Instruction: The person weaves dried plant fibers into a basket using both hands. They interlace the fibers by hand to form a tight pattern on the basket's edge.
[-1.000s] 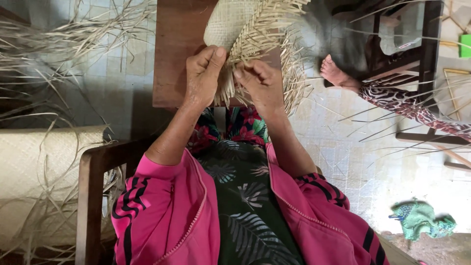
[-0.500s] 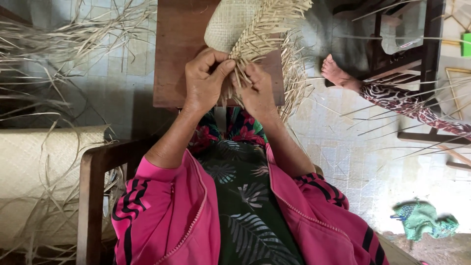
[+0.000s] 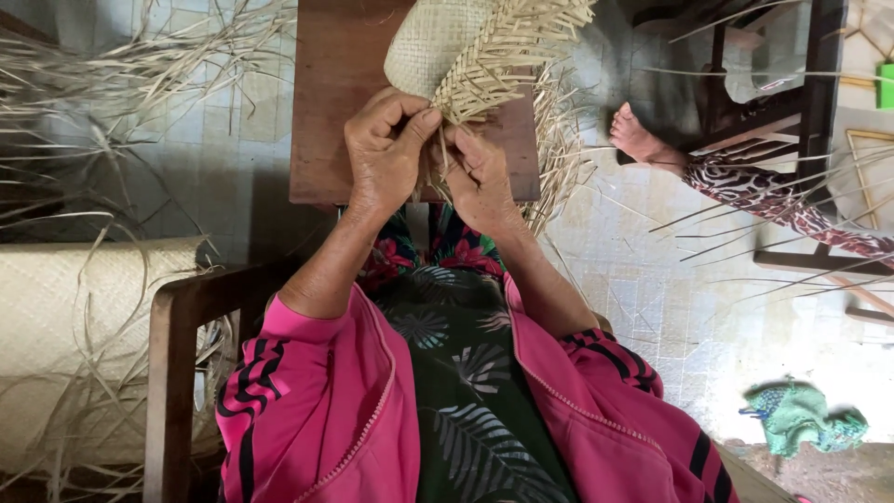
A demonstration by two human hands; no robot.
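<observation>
- One pale, rounded piece of woven straw work (image 3: 430,42), flat-plaited in a fine checker, lies on the one dark brown wooden board (image 3: 321,121) in front of the person; its upper part is cut off by the frame's top edge.
- From its right side many loose, stiff straw strands (image 3: 521,37) fan out unwoven; too many to count.
- Two bare hands meet at the lower edge of the weave. The left hand (image 3: 382,154) is curled, thumb and forefinger pinched on strands at the weave's edge.
- The right hand (image 3: 480,177) is bent over the same strands, fingers closed on them; its fingertips are hidden behind the straw and the other hand.
- Two bright pink jacket sleeves with black stripes (image 3: 298,391) frame a dark, leaf-printed garment (image 3: 466,373).
- One large roll of woven pale matting (image 3: 84,317) lies at the left, partly cut off, with loose straw trailing over it.
- One brown wooden chair arm (image 3: 182,345) stands beside that roll.
- Another person's one bare foot (image 3: 638,140) and patterned trouser leg show at the right, the rest out of frame.
- One crumpled green cloth (image 3: 801,419) lies on the pale tiled floor (image 3: 652,298).
</observation>
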